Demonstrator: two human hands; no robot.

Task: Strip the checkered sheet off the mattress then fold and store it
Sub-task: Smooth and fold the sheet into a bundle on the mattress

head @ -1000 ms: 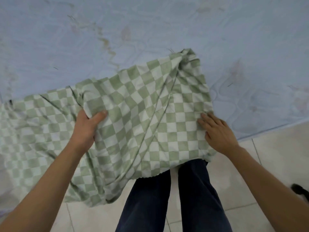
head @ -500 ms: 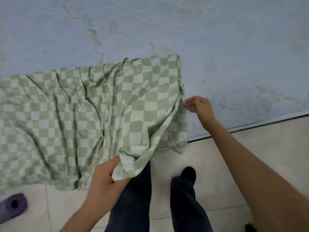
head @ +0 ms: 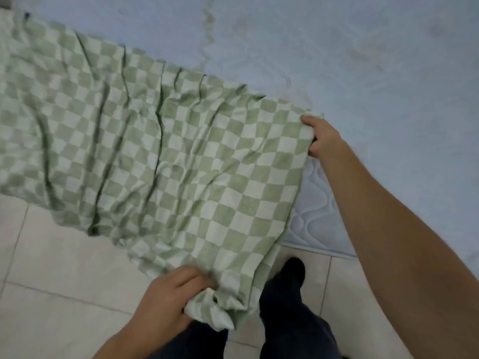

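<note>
Pale tiled floor [head: 64,268] — dark trouser legs [head: 293,320] standing on it.

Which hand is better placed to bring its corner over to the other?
Likely the left hand: it grips the sheet by a bunched corner over the floor, while the right hand holds its corner on the mattress.

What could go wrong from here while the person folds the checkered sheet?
The checkered sheet hangs past the mattress edge over the floor, so it may drag and get dirty. The left hand grips a bunched corner while the right hand holds a flat one, so the fold may be crooked.
</note>
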